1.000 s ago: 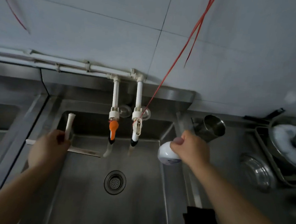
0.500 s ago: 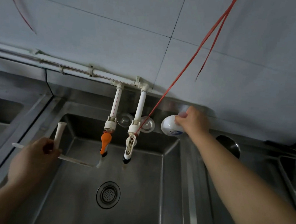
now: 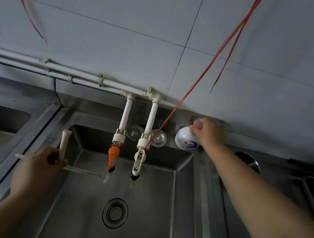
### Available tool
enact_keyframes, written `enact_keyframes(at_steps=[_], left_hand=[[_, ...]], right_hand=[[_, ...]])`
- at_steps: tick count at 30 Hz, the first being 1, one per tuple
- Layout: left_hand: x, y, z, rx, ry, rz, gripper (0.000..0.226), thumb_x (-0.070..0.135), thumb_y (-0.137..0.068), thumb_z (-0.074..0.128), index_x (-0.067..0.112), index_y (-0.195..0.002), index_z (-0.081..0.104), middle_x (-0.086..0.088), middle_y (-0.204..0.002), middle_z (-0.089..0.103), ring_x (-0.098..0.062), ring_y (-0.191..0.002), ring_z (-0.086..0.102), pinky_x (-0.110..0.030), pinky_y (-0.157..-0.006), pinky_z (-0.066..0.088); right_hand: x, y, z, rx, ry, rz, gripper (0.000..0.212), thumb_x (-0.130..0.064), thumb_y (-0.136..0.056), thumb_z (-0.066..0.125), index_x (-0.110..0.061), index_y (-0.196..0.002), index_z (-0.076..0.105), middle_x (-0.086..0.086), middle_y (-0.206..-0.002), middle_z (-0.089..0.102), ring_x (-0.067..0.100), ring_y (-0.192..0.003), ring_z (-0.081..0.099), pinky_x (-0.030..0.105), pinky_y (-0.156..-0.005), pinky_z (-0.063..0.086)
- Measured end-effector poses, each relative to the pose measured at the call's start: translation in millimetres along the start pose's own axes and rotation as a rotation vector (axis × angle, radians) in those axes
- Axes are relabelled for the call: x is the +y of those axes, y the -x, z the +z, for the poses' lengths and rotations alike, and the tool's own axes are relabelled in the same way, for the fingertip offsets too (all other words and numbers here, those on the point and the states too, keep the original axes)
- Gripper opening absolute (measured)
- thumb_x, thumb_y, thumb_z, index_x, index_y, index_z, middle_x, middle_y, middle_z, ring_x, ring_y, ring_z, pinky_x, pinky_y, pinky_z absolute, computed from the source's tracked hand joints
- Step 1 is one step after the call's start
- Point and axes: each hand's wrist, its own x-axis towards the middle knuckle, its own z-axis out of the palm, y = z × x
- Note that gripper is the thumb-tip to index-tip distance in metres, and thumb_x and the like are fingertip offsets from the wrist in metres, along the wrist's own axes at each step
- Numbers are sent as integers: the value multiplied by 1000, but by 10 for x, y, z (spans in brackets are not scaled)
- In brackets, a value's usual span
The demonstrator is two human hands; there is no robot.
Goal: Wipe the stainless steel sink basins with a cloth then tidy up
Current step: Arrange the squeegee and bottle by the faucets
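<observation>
At the far left a second sink basin (image 3: 5,119) shows only its corner, so I cannot tell if it is wiped. Next, the left hand (image 3: 37,168) is curled around a white pipe fitting (image 3: 64,145), which it holds above the left edge of the middle sink basin (image 3: 146,201). A thin white rod (image 3: 82,170) sticks out sideways from this hand. The middle basin looks bare around its drain strainer (image 3: 115,213), with the orange-handled tap (image 3: 112,157) and the white-handled tap (image 3: 139,161) hanging over its back edge. No cloth is visible anywhere, so I judge that the wiping is probably finished and the tidying is now going on. At the right, the right hand (image 3: 209,134) grips a white bottle (image 3: 186,140) at its upper part, fingers closed on it, at the back right corner of the basin against the ledge below the wall. What is left seems to be putting down the bottle and the pipe fitting.
</observation>
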Motion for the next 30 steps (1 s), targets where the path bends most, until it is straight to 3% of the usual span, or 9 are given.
enact_keyframes(at_steps=[3,5,8,12,17,20,23,30], left_hand=[[56,-1,-67,-5,22,18,26,18,-79,73,35,-80,53,7,-70,57,-14,-61,54,-32,-52,42],[118,-30,-137,-9,58,18,21,18,-81,71,31,-81,54,5,-70,57,-15,-61,55,-33,-54,44],[233,-164,-183,-28,106,-19,13,20,-85,66,26,-82,55,0,-74,59,-18,-66,56,-36,-62,48],[311,-495,-133,-55,181,-19,6,22,-87,64,21,-89,59,0,-80,60,-17,-74,58,-37,-69,50],[313,-985,96,-58,168,48,12,22,-86,65,25,-83,54,10,-73,52,-2,-68,50,-18,-55,33],[297,-1288,268,-80,193,57,9,22,-85,66,25,-89,57,13,-73,52,0,-68,50,-18,-57,35],[279,-1559,454,-100,200,86,9,23,-86,66,21,-92,60,9,-80,57,-10,-75,56,-26,-65,42],[231,-1877,830,-139,176,87,9,25,-86,65,20,-91,59,6,-82,59,-8,-69,51,-18,-51,29]], right_hand=[[19,129,-37,25,-35,-21,37,-42,-88,58,-10,-107,58,13,-103,66,33,-94,61,38,-77,50],[1,319,-49,128,-47,-63,32,-38,-90,57,-9,-105,58,17,-98,66,37,-90,62,39,-72,50],[-81,748,57,203,-21,-133,21,-25,-87,61,-14,-104,66,17,-93,70,38,-85,64,37,-66,47],[-275,1393,383,10,13,-68,14,-27,-88,61,-17,-91,68,11,-86,69,32,-80,64,31,-60,43],[-583,2029,829,-227,-22,49,18,-29,-91,55,-17,-83,65,5,-81,68,24,-79,63,31,-63,43],[-717,2224,990,-254,8,117,16,-32,-90,51,-23,-90,64,-2,-87,69,18,-82,64,27,-62,41],[-789,2318,1073,-245,-15,204,13,-32,-89,54,-28,-91,66,-4,-93,71,18,-89,65,27,-66,43],[-917,2402,1189,-286,-33,345,10,-34,-88,58,-33,-91,67,-10,-97,71,15,-96,64,26,-71,43]])
